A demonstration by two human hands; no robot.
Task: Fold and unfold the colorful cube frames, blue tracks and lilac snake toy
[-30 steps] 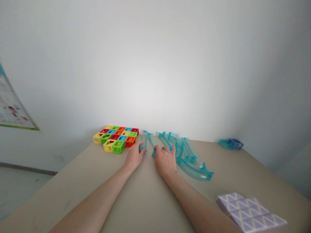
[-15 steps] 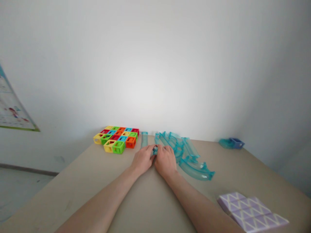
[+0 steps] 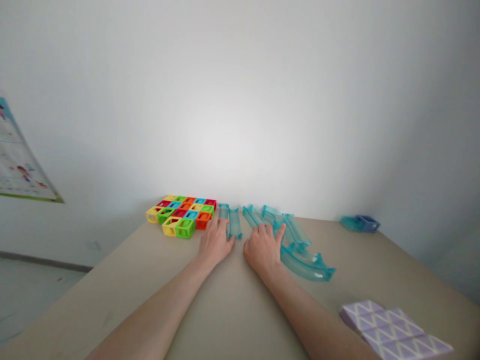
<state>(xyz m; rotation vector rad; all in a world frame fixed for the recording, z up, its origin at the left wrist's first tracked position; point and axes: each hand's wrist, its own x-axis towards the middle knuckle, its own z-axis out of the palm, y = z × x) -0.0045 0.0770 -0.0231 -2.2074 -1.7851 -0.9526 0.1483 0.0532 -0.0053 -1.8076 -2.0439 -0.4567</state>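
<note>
My left hand rests on the table with its fingers apart, beside two straight translucent teal track pieces. One straight track piece lies just right of its fingers; the other straight track piece is partly covered by the fingertips. My right hand is open, fingers spread over a heap of teal track pieces and hiding part of it. A slanted track piece pokes out beyond its fingertips. Right of the hand lie a longer straight track piece and a curved track piece.
Colourful hollow cubes form a block at the back left of the table, near the wall. A blue cube with a teal piece stands back right. A lilac triangle-patterned folded object lies front right.
My hands were together over a teal piece and have moved apart, left hand leftward, right hand slightly right. A straight track piece now lies beside the other one at the left.
</note>
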